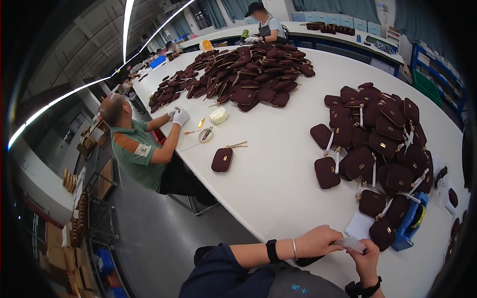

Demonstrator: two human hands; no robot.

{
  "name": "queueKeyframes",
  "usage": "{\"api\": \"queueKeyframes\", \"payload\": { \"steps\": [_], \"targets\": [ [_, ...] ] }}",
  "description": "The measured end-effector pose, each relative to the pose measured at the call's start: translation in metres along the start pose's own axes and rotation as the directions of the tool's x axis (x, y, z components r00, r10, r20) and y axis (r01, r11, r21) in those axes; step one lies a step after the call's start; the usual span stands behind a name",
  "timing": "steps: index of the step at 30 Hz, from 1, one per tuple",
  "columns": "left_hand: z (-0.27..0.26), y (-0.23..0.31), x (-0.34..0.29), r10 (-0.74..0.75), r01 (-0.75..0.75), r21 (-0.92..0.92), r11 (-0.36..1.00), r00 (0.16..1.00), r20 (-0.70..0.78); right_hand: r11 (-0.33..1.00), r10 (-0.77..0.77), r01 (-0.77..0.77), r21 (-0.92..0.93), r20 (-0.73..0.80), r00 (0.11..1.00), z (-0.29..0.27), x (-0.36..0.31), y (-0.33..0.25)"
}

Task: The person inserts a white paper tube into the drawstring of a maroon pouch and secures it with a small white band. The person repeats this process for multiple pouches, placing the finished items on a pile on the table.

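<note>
My left hand (319,241) pinches one end of a small translucent whitish strip (351,244), which may be paper or plastic. My right hand (366,259) grips its other end with thumb and fingers. Under my left wrist, part of a dark maroon pouch (308,260) shows at the table's near edge; the rest is hidden. Just beyond my hands lie a white sheet (358,225) and a maroon zip pouch (382,233). A blue tape dispenser (410,223) stands right of that pouch.
A heap of maroon pouches (355,161), many with white tags, covers the right of the white table (278,164). A larger pile (243,74) lies at the far side. One pouch (222,160) sits alone mid-left. A gloved co-worker (144,144) sits left; another person (271,27) works beyond.
</note>
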State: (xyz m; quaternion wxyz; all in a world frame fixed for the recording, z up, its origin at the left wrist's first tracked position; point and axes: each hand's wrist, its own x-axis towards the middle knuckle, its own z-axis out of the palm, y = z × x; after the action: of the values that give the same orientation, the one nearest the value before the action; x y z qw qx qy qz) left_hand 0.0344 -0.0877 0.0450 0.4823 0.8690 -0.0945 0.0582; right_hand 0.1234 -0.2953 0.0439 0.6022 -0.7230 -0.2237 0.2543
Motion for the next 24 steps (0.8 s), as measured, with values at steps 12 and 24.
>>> {"api": "queueKeyframes", "payload": {
  "steps": [12,24],
  "targets": [
    [0.004,0.009,-0.003,0.201,-0.182,0.115,0.976,0.963,-0.181,0.986,0.047,-0.052,0.156,0.037,0.998,0.004,-0.001,-0.025],
    [-0.002,0.025,-0.01,0.2,-0.208,0.014,0.978,0.918,-0.343,0.954,0.106,-0.143,0.264,0.151,0.983,-0.006,0.0,-0.05]
  ]
}}
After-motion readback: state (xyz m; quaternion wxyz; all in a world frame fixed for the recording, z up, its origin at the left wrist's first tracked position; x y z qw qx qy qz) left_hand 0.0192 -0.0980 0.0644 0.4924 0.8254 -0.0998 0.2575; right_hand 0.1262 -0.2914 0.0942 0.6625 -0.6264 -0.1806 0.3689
